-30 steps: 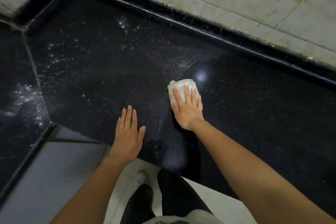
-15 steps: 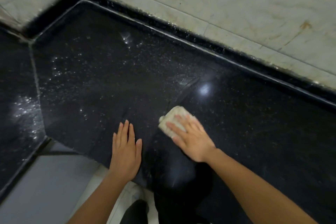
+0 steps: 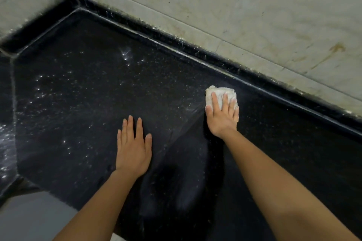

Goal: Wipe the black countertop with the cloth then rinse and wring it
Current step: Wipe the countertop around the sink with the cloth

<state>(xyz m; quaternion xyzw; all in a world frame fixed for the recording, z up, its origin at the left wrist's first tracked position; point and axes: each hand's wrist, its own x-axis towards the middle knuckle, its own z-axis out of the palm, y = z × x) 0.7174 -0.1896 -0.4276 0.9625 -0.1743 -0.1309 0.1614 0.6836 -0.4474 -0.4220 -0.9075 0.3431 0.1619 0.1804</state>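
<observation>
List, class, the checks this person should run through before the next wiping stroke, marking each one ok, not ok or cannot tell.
1. Grip on the cloth: ok. The right hand presses flat on the folded white cloth.
2. Cloth in contact with the black countertop: ok, it lies flat on it.
3. Left hand out of the cloth's way: ok. It rests flat on the countertop, apart from the cloth.
4. Surface wiped clean: not ok. White specks dot the left part.
5. Cloth clean enough to go on: cannot tell.
6. Reach of a tap for rinsing: cannot tell, none in view.
</observation>
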